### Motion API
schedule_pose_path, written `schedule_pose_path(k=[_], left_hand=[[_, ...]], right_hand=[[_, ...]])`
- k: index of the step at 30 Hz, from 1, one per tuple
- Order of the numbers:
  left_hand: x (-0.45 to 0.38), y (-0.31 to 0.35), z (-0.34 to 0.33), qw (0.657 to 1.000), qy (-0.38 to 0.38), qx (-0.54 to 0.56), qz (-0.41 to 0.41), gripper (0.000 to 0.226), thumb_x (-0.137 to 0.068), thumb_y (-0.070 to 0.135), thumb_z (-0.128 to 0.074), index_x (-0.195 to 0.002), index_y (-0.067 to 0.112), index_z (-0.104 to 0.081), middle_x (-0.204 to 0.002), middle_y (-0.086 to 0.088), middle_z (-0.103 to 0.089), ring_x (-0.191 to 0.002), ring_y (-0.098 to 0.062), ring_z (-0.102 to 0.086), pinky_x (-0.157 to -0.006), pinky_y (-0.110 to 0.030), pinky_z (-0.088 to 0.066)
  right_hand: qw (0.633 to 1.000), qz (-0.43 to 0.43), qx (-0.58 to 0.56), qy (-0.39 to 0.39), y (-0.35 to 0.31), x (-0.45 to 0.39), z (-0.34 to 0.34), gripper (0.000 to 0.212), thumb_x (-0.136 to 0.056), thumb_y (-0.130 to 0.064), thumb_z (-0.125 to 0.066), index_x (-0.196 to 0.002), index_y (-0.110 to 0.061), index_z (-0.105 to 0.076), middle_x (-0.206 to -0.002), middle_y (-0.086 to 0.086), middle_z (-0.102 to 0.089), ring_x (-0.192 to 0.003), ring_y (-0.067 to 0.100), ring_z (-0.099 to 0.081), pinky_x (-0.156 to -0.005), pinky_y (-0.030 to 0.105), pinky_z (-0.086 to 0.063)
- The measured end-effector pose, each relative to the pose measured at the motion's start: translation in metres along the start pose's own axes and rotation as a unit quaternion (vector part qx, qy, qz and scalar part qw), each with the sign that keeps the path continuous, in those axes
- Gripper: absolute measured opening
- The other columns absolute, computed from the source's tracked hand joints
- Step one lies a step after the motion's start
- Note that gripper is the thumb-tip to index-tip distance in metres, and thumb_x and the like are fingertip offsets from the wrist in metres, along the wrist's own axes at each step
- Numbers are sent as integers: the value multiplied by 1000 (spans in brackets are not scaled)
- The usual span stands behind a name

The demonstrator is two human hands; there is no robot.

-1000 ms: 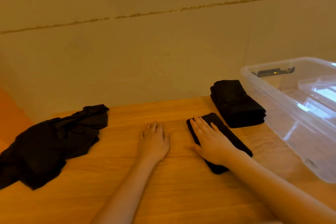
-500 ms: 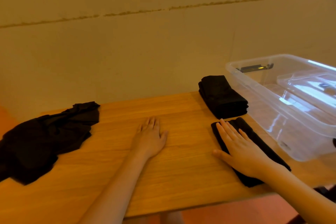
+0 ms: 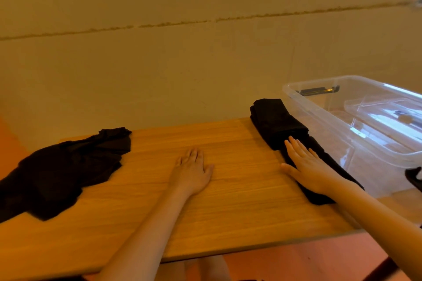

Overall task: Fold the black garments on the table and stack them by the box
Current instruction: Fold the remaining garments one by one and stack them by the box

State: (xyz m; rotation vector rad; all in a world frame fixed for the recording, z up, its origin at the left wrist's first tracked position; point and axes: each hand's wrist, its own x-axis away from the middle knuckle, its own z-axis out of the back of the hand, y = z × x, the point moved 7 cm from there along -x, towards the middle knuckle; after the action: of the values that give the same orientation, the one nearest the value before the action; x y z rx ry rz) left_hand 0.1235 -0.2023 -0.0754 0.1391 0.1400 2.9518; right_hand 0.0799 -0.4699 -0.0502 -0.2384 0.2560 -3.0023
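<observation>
Wooden table (image 3: 228, 207) runs along a plain wall. Clear plastic box (image 3: 324, 121) sits at the right end w/ a stack of folded clothes (image 3: 274, 121) right beside it. Loose black heap (image 3: 57, 166) lies at the left end. Folded garment (image 3: 328, 175) lies btwn stack & near edge, touching the stack; right hand (image 3: 310, 169) rests flat on it, fingers straight. Left hand (image 3: 191, 171) lies flat on bare wood, mid-table

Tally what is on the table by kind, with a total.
Folded black garment stack: 1
Folded black garment under the right hand: 1
Unfolded black garments pile: 1
Clear plastic box: 1
Total: 4
</observation>
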Motion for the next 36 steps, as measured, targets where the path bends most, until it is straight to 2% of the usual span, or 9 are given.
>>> schedule_pose_path(k=[5, 8, 15, 19, 23, 24, 28, 31, 36], left_hand=[[3, 0, 4, 1000, 20, 13, 3, 64, -99, 50, -21, -151, 14, -10, -159, -5, -5, -146, -19, -2, -117, -37, -5], [6, 1, 5, 999, 30, 21, 1, 62, -99, 48, -22, -151, 15, -14, -158, -4, -9, -146, -19, -6, -117, -37, -6], [51, -35, 13, 999, 43, 30, -1, 55, -99, 46, -27, -149, 26, -20, -158, 1, -13, -145, -15, -9, -118, -38, -8], [88, -110, 41, 989, 115, 0, 92, 56, -99, 46, -30, -149, 27, -17, -159, 1, -6, -146, -18, 1, -117, -39, 0], [121, -189, 85, 934, 280, -25, 220, 58, -98, 43, -31, -150, 21, -16, -159, -4, -4, -146, -24, 3, -116, -44, 3], [127, -207, 89, 920, 295, -21, 255, 60, -98, 43, -32, -150, 20, -14, -159, -6, -4, -146, -26, 3, -116, -45, 2], [126, -258, 53, 922, 177, 34, 344, 62, -97, 53, -18, -151, 27, -1, -159, -2, 6, -145, -28, 11, -116, -49, 2], [115, -255, 28, 943, 106, 32, 314, 63, -96, 57, -16, -151, 28, -4, -159, 1, 9, -144, -27, 14, -117, -47, 0], [109, -235, 20, 957, 82, 12, 279, 72, -93, 63, -15, -151, 23, -2, -158, 0, 10, -144, -26, 14, -117, -42, 1]], right_hand=[[997, 28, 15, 66, -34, 4, 12, 69, -95, -49, -26, -146, -20, 10, -155, 0, 14, -135, 8, 19, -113, 33, 6], [994, 70, 11, 87, -77, 1, 18, 64, -97, -44, -27, -147, -19, 3, -156, 0, 7, -142, 12, 10, -112, 29, 6], [985, 165, -19, 35, -183, -44, -4, 60, -99, -42, -30, -149, -16, -10, -157, 2, -8, -144, 16, -8, -115, 28, -10], [975, 222, -13, 1, -244, -70, -15, 60, -100, -40, -28, -149, -12, -10, -157, 7, -8, -144, 18, -9, -114, 28, -12], [963, 267, -28, -24, -303, -79, -21, 59, -100, -40, -29, -149, -15, -9, -157, 2, -7, -144, 16, -8, -115, 30, -12], [960, 276, -35, -25, -314, -80, -23, 58, -100, -40, -30, -149, -16, -10, -157, 1, -7, -144, 16, -9, -115, 29, -13], [949, 302, -78, -42, -346, -80, -30, 56, -100, -34, -32, -149, -16, -10, -157, 0, -7, -144, 13, -8, -114, 25, -11], [940, 320, -106, -45, -355, -78, -33, 54, -101, -29, -33, -149, -17, -10, -157, -1, -8, -143, 11, -7, -113, 23, -9], [942, 299, -148, -34, -364, -92, -34, 55, -99, -31, -37, -148, -18, -16, -156, -3, -12, -143, 11, -12, -114, 24, -14]])
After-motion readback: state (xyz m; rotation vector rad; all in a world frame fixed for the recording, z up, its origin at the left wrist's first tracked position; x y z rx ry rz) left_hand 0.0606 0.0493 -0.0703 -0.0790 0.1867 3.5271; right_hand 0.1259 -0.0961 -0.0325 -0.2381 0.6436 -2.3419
